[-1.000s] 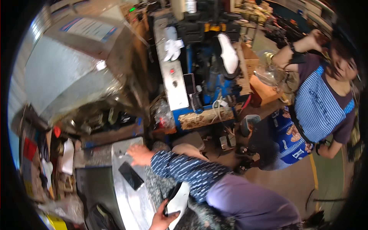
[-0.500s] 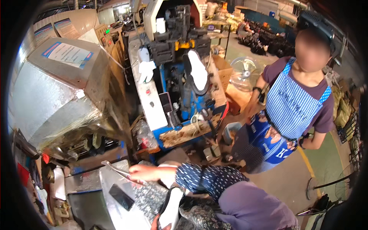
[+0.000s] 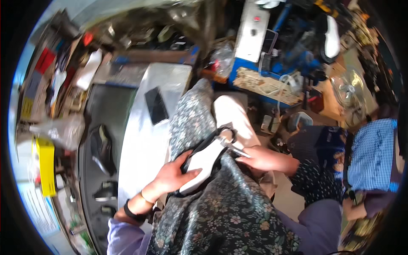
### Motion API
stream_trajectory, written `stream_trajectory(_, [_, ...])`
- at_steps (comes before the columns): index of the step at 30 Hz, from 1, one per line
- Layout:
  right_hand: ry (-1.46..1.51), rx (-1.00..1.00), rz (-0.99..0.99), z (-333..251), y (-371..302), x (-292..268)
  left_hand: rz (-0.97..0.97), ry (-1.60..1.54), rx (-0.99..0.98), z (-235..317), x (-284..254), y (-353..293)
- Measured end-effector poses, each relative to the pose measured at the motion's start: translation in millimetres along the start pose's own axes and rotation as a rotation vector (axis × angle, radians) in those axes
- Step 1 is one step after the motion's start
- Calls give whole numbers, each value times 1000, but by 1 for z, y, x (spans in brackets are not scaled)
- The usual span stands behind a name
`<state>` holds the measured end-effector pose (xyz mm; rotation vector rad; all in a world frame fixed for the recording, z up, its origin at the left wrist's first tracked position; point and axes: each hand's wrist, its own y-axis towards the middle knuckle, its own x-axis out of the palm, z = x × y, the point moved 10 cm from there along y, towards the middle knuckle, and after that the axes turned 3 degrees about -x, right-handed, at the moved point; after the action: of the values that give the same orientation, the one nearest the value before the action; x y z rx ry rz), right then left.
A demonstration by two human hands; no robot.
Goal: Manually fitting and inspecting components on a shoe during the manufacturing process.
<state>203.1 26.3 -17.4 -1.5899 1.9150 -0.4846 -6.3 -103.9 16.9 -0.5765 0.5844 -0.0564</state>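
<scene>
Across my lap lies a shoe (image 3: 203, 163) with a dark upper, its white underside turned up. My left hand (image 3: 172, 175) is closed around it from the left side, fingers and thumb on the white face. My right hand (image 3: 264, 160) grips the handles of silver metal pincers (image 3: 236, 150). Their head touches the far end of the shoe, where the dark edge curls around a pale round patch; blur hides the exact contact. A floral apron (image 3: 231, 208) covers my lap beneath the shoe.
A black phone (image 3: 156, 106) rests on the metal table (image 3: 138, 144) to my left. Beyond it, a dark belt (image 3: 112, 95) carries several dark shoes (image 3: 102, 148). A blue machine (image 3: 250, 91) stands ahead. At right is another person in a checked apron (image 3: 372, 155).
My view has tilted down toward my lap. The right hand has brought the pincers from over the metal table to the shoe. My left hand still holds the shoe.
</scene>
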Motion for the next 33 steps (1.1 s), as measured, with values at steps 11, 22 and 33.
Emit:
stream_trajectory(11, [-382, -256, -21, -47, -2, -3, -120, -715, -48, -10, 26, 0])
stream_trajectory(22, [-453, -416, -281, -76, 45, 24, -92, -491, -28, -27, 27, 8])
stream_trajectory(33, [-498, -617, 361, -25, 37, 47, -575, -1250, -301, -12, 44, 33])
